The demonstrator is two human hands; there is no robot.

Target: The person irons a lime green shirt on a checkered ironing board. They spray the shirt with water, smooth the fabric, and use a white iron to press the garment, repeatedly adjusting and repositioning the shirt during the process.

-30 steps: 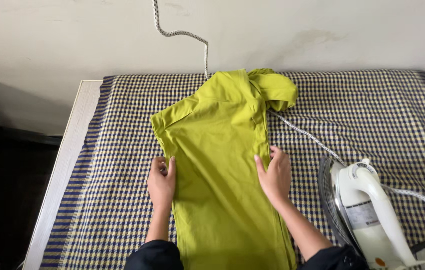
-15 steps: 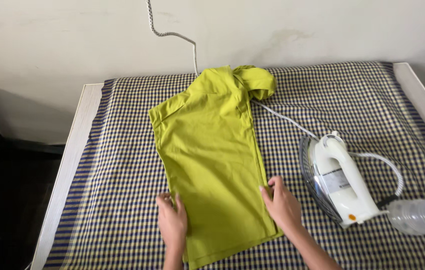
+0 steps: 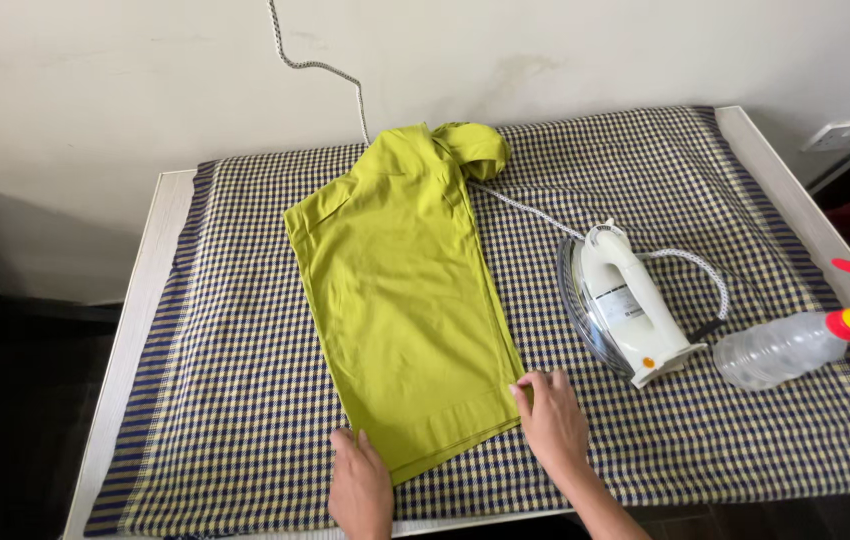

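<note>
At the folded green shirt's (image 3: pixel 400 300) near hem: left hand (image 3: pixel 360 490) flat, fingers together; right hand (image 3: pixel 551 420) flat, fingers slightly spread. Bare checked cloth (image 3: pixel 225 400) left of shirt; iron (image 3: pixel 620 315) well right.

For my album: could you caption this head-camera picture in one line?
Both hands, left and right, press the hem of a folded green shirt on a checked cloth, iron alongside.

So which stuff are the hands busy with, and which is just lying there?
In use:
green shirt
left hand, on its hem
right hand, on its hem
checked cloth underneath

Lying about:
white iron
iron cord
spray bottle
</note>
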